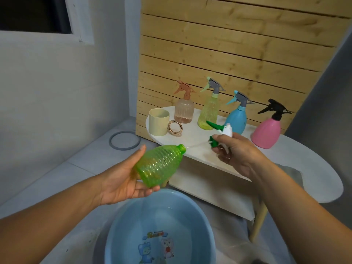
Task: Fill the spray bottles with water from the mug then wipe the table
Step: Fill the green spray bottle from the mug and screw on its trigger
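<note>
Green bottle [161,164] tilts in left hand [122,180]; right hand [236,151] holds its sprayer [221,134].

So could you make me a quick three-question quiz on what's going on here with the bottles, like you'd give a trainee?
1. True or false: the green bottle in the left hand still has its spray head screwed on.
2. How many spray bottles stand upright on the white table?
A. two
B. four
C. six
3. Fill in: the right hand holds the green and white ______.

Key
1. False: its neck is open, and it is held tilted above the blue basin.
2. B: peach, yellow, blue and pink, with a cream mug to their left.
3. Spray head, its thin tube reaching toward the bottle's neck.
</note>
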